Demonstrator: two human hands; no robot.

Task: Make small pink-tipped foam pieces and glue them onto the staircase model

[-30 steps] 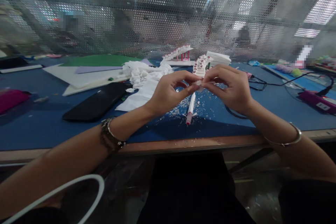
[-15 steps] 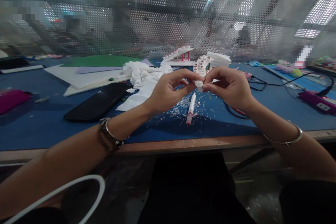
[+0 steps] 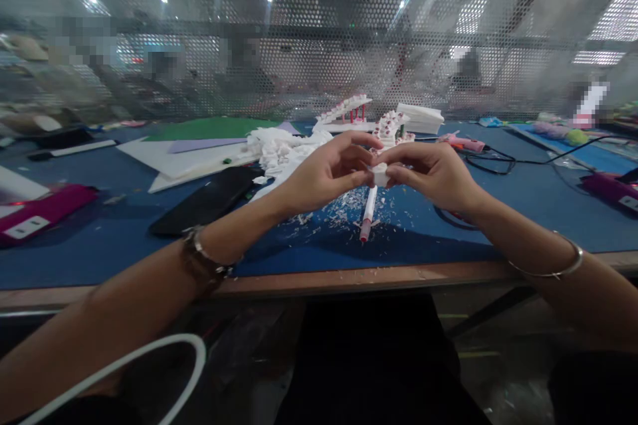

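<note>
Between the fingertips of both hands is a small white piece point(image 3: 380, 174), its material too small to make out. My left hand point(image 3: 326, 172) pinches it from the left, thumb and forefinger closed on its side. From the right, my right hand point(image 3: 432, 172) grips the same piece between thumb and fingers. Just below them a white marker with a pinkish-red end point(image 3: 367, 216) lies on the blue tabletop point(image 3: 299, 249), among scattered white shavings point(image 3: 339, 209). Behind the hands stands a white stepped model point(image 3: 390, 125) with dark red dots, its lower part partly hidden by my fingers.
Crumpled white tissue point(image 3: 279, 149) and a black phone-like slab point(image 3: 207, 202) lie left of my hands. Further back are white sheets point(image 3: 194, 163), a green sheet point(image 3: 209, 127) and a stair model on red posts point(image 3: 349, 113). Magenta power strips point(image 3: 54, 209) sit at both sides, with a pink tool point(image 3: 463, 142) and black cable.
The view has swung slightly left, so things on the table appear further right. The white piece has been turned a little and sits slightly lower, still held by both hands.
</note>
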